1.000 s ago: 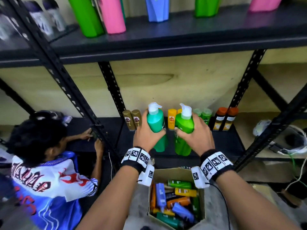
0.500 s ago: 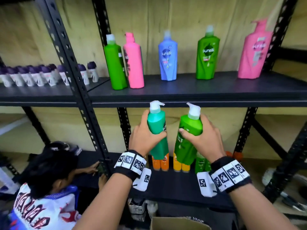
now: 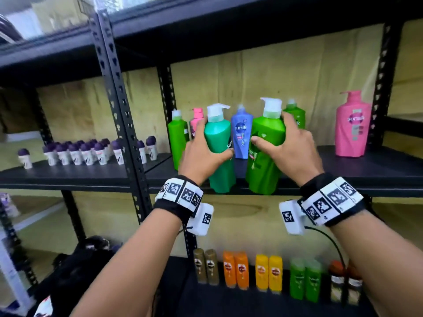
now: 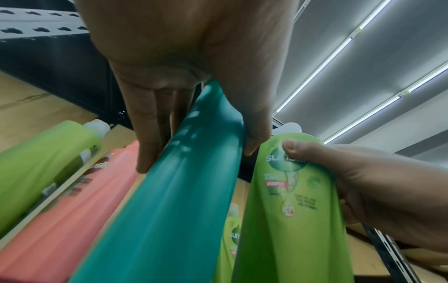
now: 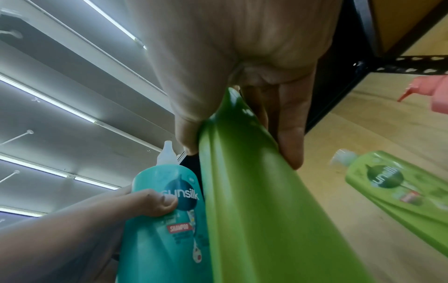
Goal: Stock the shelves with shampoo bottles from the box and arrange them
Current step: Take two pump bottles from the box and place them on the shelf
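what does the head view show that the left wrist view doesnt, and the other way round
Only the head view shows the blue bottle, the big pink pump bottle, the purple-capped roll-ons and the small bottles on the lower shelf.
Only the left wrist view shows the ceiling light strips and the light green bottle's front label.
Both show the left hand gripping the teal bottle and the right hand gripping the light green bottle.

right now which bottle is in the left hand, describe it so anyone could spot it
On the middle shelf, among the tall pump bottles, two are held at the front edge. The left hand grips the teal bottle; its neighbour is bright green.
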